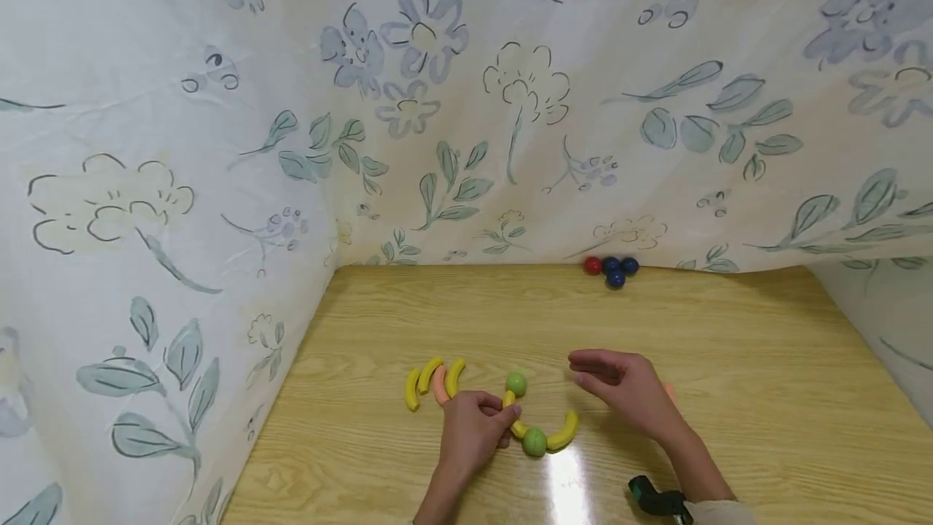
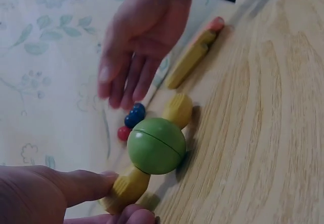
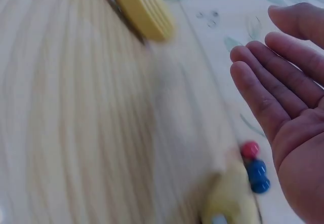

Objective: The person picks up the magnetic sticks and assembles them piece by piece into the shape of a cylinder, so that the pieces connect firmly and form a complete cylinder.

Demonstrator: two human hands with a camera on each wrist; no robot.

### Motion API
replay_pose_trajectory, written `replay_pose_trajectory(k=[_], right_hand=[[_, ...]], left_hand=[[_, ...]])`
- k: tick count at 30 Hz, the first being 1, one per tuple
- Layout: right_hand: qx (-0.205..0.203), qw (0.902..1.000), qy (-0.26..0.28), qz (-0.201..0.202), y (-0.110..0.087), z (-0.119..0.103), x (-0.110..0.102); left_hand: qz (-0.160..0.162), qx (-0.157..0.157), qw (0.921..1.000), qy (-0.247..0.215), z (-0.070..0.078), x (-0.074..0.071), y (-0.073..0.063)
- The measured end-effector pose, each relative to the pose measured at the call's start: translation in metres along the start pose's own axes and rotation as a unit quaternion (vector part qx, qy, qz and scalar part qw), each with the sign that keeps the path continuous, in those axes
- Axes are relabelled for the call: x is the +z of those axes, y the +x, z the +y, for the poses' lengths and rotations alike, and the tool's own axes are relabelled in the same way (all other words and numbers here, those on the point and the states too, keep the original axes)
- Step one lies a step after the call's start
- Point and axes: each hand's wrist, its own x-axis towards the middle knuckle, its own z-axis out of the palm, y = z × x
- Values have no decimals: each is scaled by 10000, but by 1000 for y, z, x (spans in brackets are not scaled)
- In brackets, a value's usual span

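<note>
My left hand pinches a curved yellow stick of a toy set between thumb and fingers. That stick meets a green ball at its near end and another green ball at its far end. On the other side of the near ball, a second curved yellow stick joins on, so the row forms a U. My right hand hovers right of this row, palm turned inward, fingers extended and holding nothing. In the right wrist view, the second stick's ridged yellow end lies apart from the fingers.
Left of my left hand lie several curved yellow sticks and a pink one. A pink piece shows behind my right wrist. A red ball and several blue balls sit by the flowered cloth at the back.
</note>
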Motion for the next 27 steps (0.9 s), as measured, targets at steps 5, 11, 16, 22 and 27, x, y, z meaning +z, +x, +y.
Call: replay_pose_trajectory(k=[5, 11, 16, 22, 27], right_hand=[[128, 9990, -246, 339, -19, 5, -24], [469, 9963, -452, 555, -42, 15, -45], [688, 9921, -725, 764, -59, 19, -64], [795, 9840, -1151, 1099, -78, 32, -92], [841, 9797, -1361, 1205, -83, 41, -114]], left_hand=[[-18, 11, 9997, 250, -1, 0, -2], [125, 61, 9988, 467, -3, 3, -6], [863, 603, 9863, 1274, 0, 9, -11], [805, 2210, 9493, 2084, 10, 26, -23], [57, 3046, 9018, 3065, 13, 36, -26]])
